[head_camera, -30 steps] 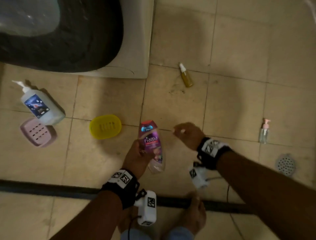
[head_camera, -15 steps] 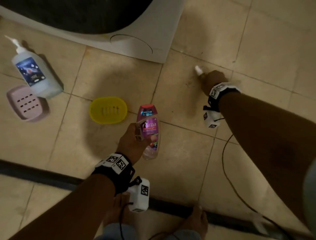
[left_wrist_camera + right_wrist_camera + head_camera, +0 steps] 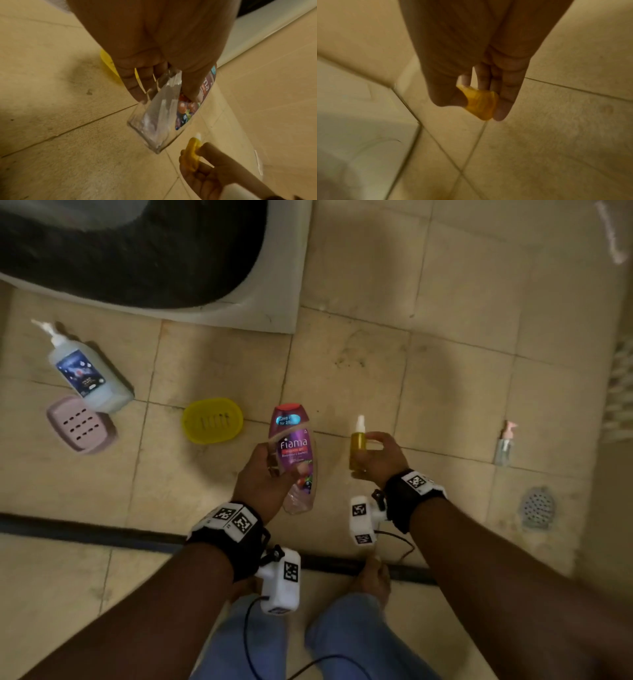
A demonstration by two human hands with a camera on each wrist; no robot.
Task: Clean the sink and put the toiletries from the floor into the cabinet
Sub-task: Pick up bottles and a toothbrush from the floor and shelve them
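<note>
Both hands are full, mid-frame: left hand (image 3: pixel 263 477) wraps the purple body wash bottle (image 3: pixel 295 453), right hand (image 3: pixel 380 457) pinches the small yellow spray bottle (image 3: pixel 358 445). I'd keep both upright and stash them before grabbing more.

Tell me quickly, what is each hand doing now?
Left hand: fingers closed around the purple bottle.
Right hand: fingers closed around the small yellow spray bottle.

We stand in a home bathroom: beige tiled floor (image 3: pixel 359 364), floor drain (image 3: pixel 537 507), soap dishes (image 3: pixel 212 421) (toiletries scattered about).
</note>
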